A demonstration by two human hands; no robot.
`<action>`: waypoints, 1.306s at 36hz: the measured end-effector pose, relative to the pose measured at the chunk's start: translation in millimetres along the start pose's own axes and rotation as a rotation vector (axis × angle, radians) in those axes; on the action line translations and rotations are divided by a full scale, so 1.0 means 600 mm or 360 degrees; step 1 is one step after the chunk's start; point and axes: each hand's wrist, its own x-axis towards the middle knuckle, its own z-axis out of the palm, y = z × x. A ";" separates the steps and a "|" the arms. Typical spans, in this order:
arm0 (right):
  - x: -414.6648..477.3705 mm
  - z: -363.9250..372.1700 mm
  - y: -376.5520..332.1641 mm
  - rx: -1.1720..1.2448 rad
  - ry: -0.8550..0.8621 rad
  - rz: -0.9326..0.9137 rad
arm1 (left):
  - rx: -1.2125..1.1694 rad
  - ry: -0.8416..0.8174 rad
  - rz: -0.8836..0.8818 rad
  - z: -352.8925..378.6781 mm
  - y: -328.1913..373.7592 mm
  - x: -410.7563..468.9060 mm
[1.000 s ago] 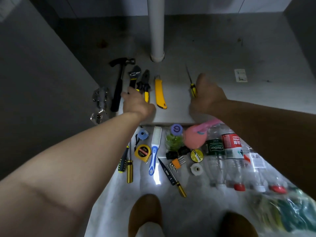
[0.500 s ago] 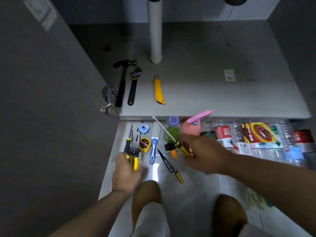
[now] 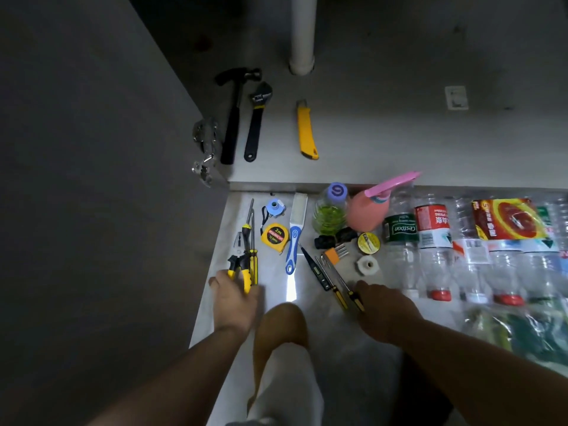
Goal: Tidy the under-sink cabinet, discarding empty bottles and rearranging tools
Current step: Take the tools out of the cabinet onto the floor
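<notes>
Step in hand, as I judge it: sorting tools on the floor (image 3: 273, 272) in front of the open cabinet.

- Left hand (image 3: 236, 295), at 8 o'clock, is curled round the handle ends of the pliers (image 3: 237, 259), whose nose points to 12; they lie touching two long screwdrivers (image 3: 252, 238).
- Right hand (image 3: 384, 305), at 4 o'clock, has its fingers bent down over the yellow handle of a thin screwdriver (image 3: 344, 284), apparently pinching it. It lies just beside the tester pen (image 3: 316, 269).
- Hammer (image 3: 235, 115), wrench (image 3: 256, 124) and utility knife (image 3: 305, 130) lie on the cabinet floor (image 3: 399, 142) at 11 to 12 o'clock.
- Empty bottles (image 3: 436, 241) lie in a row at 3 o'clock, not yet discarded.

Next move likely calls for letting both tools go flat without nudging their neighbours, then a reach over the cabinet's raised front lip (image 3: 338, 186).

Edges and room: the cabinet side wall with its hinge (image 3: 204, 149) closes off 9 o'clock, and the drain pipe (image 3: 302, 32) stands at 12. The cabinet floor is widely bare toward 1 to 2 o'clock — the best open room. On the floor there is a narrow bare strip between the pliers and the brush (image 3: 295, 235); bottles crowd the right, knees block 6.
</notes>
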 end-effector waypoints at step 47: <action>-0.010 -0.024 -0.024 0.0229 0.0327 -0.0228 | 0.0346 0.0013 0.0191 0.016 0.042 0.012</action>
